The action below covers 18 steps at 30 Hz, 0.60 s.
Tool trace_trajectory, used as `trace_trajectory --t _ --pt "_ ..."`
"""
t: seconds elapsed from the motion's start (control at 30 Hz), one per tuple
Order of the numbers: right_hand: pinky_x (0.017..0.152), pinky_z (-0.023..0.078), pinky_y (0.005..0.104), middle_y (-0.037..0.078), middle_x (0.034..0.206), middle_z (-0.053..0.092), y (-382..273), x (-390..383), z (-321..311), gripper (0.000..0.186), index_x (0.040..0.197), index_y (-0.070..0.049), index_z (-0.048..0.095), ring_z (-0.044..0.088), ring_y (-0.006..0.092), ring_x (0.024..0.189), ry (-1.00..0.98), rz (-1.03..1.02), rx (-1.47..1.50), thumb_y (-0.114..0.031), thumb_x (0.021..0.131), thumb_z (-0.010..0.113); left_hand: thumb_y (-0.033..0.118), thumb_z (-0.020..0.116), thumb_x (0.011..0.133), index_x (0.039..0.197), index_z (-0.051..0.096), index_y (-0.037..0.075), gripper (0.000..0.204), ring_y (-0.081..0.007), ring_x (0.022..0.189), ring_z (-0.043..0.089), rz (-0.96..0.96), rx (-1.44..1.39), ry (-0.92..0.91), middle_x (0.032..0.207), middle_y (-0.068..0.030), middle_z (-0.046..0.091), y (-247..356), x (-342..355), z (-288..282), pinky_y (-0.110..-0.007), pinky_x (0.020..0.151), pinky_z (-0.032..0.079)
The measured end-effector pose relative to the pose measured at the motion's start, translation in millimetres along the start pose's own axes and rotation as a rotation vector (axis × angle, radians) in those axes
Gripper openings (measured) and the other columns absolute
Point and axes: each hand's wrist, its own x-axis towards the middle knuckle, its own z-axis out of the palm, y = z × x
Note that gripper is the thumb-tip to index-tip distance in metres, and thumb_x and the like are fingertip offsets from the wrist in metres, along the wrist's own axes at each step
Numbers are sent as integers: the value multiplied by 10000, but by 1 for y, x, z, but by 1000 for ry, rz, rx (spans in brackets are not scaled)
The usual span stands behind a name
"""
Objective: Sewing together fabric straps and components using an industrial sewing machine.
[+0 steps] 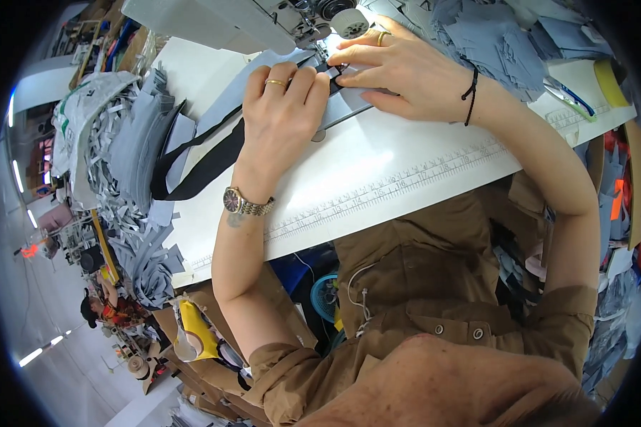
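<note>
Under the white sewing machine head (214,21) lies a light gray fabric piece (235,75) with a dark band beside the needle. My left hand (281,117) rests on it left of the needle, fingers curled and pressed onto the work, wearing a gold ring and watch. My right hand (409,82) lies on the work right of the needle with fingers spread, fingertips close to the presser foot. A black strap (196,171) trails leftward from under my left hand across the white tabletop (377,171) with its printed ruler.
Stacks of gray cut pieces (128,142) crowd the table's left side and back right (484,39). Scissors (570,96) and a yellow roll (609,82) lie at the right. Boxes and fabric fill below. Another person (110,306) is in the background at the left.
</note>
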Motion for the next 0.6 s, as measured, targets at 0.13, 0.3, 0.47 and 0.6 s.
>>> trace_trajectory --t 0.13,0.3,0.47,0.6 --pt "1156 297 517 64 1343 598 -1 0 -2 274 1150 -71 708 502 235 1301 -4 -10 16 -148 893 656 130 677 749 928 653 93 184 -177 934 595 -7 6 25 916 -2 628 1 1 0 -357 816 473" --pt "1138 324 481 64 1342 605 0 -1 1 312 1181 -66 691 503 225 1304 -33 4 0 -129 878 657 111 709 777 995 709 100 218 -177 934 611 -19 -27 -3 967 4 677 0 -1 -1 -353 846 480" --pt "1072 364 441 57 1366 597 1 0 2 395 1270 -75 632 501 208 1308 -50 17 31 -111 877 644 104 711 769 962 707 107 194 -180 937 617 -81 -109 17 960 5 683 -3 -5 4 -348 861 479" --pt "1032 369 433 52 1398 580 -3 2 -2 403 1312 -71 602 494 208 1316 -49 -38 -104 -125 913 603 118 734 792 949 707 108 159 -194 955 621 -123 -108 9 944 -4 687 1 -4 2 -344 890 483"
